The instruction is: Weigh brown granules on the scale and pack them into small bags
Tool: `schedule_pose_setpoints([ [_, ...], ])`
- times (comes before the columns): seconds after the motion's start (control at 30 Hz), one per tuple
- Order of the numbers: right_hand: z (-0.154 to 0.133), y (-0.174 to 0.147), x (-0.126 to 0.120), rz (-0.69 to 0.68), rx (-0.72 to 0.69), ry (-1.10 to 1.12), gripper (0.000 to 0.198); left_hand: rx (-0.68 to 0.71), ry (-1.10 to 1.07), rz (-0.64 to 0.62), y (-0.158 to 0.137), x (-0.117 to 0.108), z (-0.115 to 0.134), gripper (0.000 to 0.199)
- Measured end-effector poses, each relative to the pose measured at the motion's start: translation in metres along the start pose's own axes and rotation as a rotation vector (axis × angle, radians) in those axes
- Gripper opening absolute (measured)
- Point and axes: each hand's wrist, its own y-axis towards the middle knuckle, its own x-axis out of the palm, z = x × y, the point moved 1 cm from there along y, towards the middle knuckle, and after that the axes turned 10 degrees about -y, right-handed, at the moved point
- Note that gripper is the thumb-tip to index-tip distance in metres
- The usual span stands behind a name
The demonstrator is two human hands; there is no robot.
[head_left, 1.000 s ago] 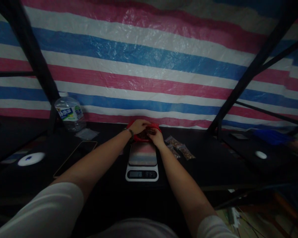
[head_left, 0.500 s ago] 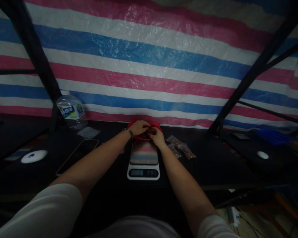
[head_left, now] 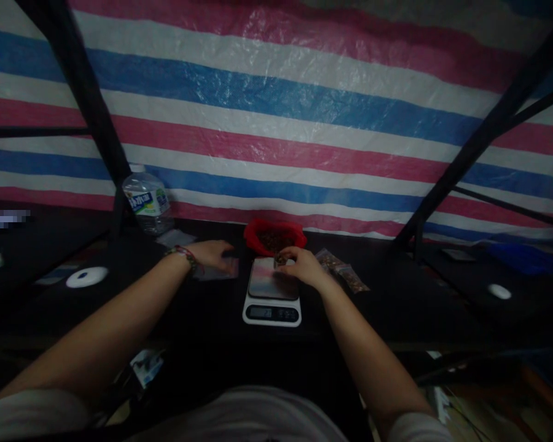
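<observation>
My R hand (head_left: 301,265) pinches a small clump of bits (head_left: 280,260) over the scale (head_left: 271,294); L hand (head_left: 214,255) lies flat & unclenched on a clear baggie (head_left: 221,270) beside it.

A tarp (head_left: 276,116) in broad bands of pink, white and blue fills the back, crossed by black poles (head_left: 90,104), and the table (head_left: 396,307) under it is black. On it stand a red bowl (head_left: 275,235) with brown bits inside, a white scale (head_left: 271,294) whose shiny plate mirrors the pink and blue stripes, a clear bottle (head_left: 148,202) with a blue, white and green label, and clear bags (head_left: 341,270) of brown contents. The left hand (head_left: 214,255) wears a red and dark wristband, the right hand (head_left: 301,265) pinches something brown, and both sleeves are white.
</observation>
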Motion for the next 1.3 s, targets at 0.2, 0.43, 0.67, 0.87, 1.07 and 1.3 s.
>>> schedule_pose_setpoints([
  [0.2, -0.002, -0.007, 0.011, -0.031, -0.001, -0.087, 0.05, 0.032, 0.02, 0.023, -0.01, 0.027, -0.004, 0.064],
  [0.43, -0.031, -0.012, -0.021, 0.191, -0.099, -0.166, 0.062, 0.009, -0.099, 0.139, -0.015, 0.032, -0.018, 0.082],
  [0.67, -0.075, -0.025, -0.025, 0.227, -0.22, -0.17, 0.046, 0.049, -0.067, 0.183, -0.019, 0.035, -0.022, 0.083],
  [0.87, -0.077, -0.035, -0.019, 0.23, -0.198, -0.17, 0.037, 0.045, -0.091, 0.168, -0.016, 0.041, -0.024, 0.088],
  [1.07, -0.073, -0.043, -0.016, 0.172, -0.222, -0.17, 0.027, 0.069, -0.228, 0.183, -0.018, 0.041, -0.029, 0.089],
  [1.3, -0.075, -0.056, -0.009, 0.093, -0.192, -0.055, 0.022, 0.095, -0.199, 0.269, -0.025, 0.03, -0.015, 0.084],
])
